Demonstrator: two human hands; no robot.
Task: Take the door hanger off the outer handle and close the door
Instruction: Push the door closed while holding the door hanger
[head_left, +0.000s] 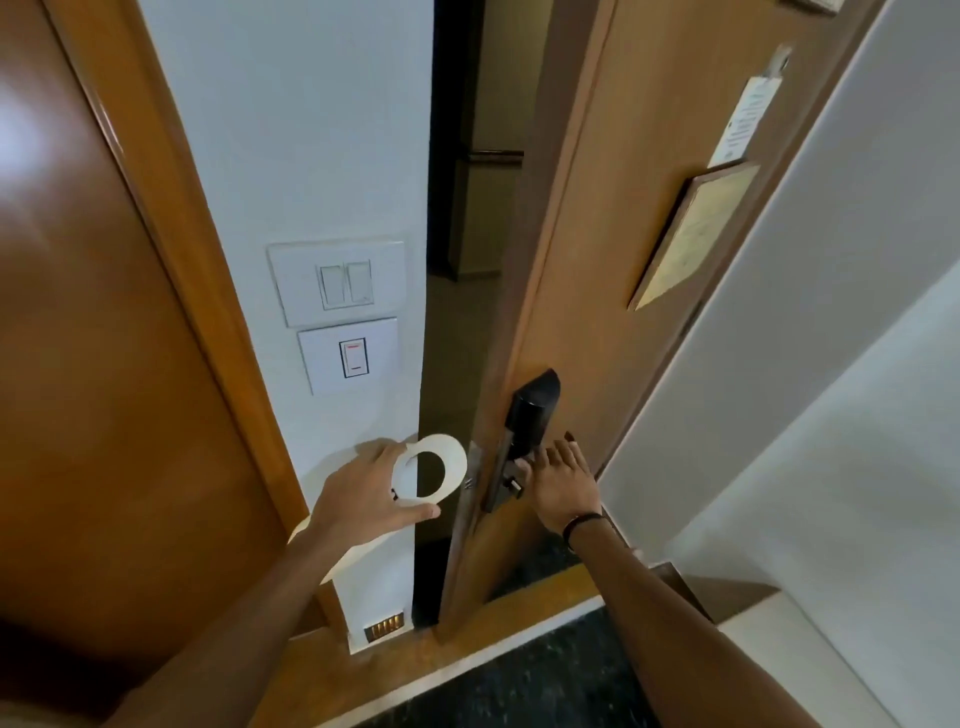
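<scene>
A white card door hanger (447, 457) with a round hole at its top is held in my left hand (363, 499), in front of the white wall and the gap of the doorway. The wooden door (613, 218) stands partly ajar, its edge toward me. On its inner face sits a black lock plate (530, 415) with a handle. My right hand (558, 488) is closed around that inner handle, which it mostly hides. The outer handle is hidden behind the door.
Two white switch plates (337, 283) are on the wall left of the gap. A brown wardrobe panel (93, 338) fills the left. A framed notice (691, 234) and a paper sheet (743, 122) hang on the door. White wall (831, 338) stands at right. Dark floor (519, 686) lies below.
</scene>
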